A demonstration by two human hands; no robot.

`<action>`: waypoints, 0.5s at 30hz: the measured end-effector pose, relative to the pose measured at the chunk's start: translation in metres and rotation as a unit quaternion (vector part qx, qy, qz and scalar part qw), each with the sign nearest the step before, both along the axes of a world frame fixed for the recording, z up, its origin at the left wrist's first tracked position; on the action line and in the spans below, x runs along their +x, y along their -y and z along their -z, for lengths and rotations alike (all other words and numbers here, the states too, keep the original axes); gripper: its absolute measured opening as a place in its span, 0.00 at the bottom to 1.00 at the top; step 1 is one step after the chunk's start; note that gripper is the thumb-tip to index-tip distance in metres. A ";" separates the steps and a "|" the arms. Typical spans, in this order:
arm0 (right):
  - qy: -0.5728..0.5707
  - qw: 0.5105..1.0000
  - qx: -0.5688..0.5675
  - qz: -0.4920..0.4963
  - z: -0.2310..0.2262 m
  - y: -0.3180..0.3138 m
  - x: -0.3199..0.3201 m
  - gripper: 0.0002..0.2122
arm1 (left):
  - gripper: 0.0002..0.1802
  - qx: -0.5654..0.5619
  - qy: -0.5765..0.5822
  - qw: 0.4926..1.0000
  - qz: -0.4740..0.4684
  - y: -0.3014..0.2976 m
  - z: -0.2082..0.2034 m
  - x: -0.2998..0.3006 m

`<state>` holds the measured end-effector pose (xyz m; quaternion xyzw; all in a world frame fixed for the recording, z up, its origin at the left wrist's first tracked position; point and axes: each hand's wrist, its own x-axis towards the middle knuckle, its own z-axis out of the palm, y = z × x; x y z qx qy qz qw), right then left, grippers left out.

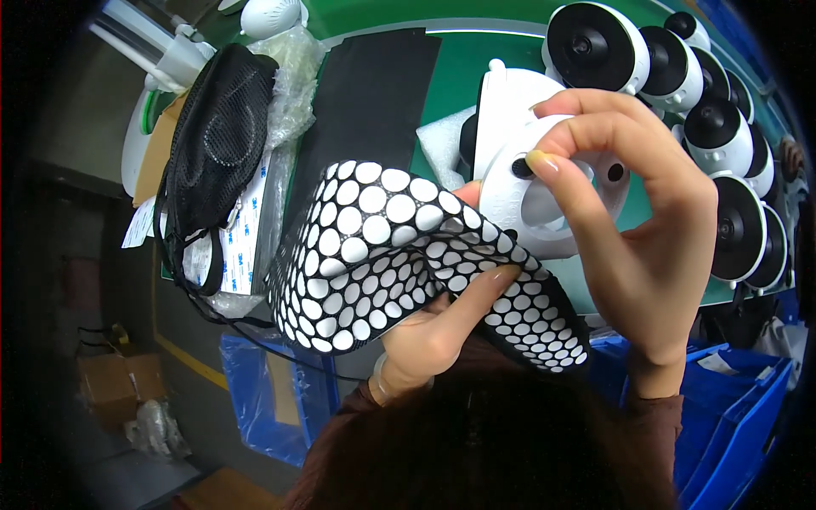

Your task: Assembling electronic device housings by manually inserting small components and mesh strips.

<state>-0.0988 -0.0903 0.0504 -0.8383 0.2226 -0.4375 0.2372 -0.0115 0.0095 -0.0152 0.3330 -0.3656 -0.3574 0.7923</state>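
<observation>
My left hand [438, 336] grips a curled black sheet [365, 212] covered in rows of white round stickers. Its thumb lies on top of the sheet, and a fingertip shows beyond it against a white round base [540, 225]. This base has a central opening and black round pads on its face. Thumb and index finger of my right hand [637, 195] pinch together at one black round pad [521, 167] on the base; whether the pad is fully stuck down cannot be seen. Behind the base is a white housing [518, 89], partly covered by my fingers.
Several white devices with black round faces [592, 44] crowd the right of the green table [476, 51]. A black flat sheet [365, 93] lies mid-table. At left are a black mesh bag [225, 110] and bubble wrap [295, 81]. Blue bins [731, 416] stand below.
</observation>
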 end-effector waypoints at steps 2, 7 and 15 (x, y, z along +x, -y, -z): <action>-0.009 1.000 -0.010 0.010 0.001 0.000 0.000 0.03 | 0.26 -0.028 -0.005 1.000 0.011 0.002 -0.002 -0.002; -0.003 1.000 0.000 0.000 -0.002 -0.001 -0.003 0.02 | 0.28 0.046 -0.013 0.998 -0.027 0.001 -0.008 -0.004; -0.009 1.000 -0.010 0.004 0.000 -0.002 0.000 0.03 | 0.25 0.024 0.018 1.000 -0.002 0.001 -0.005 0.000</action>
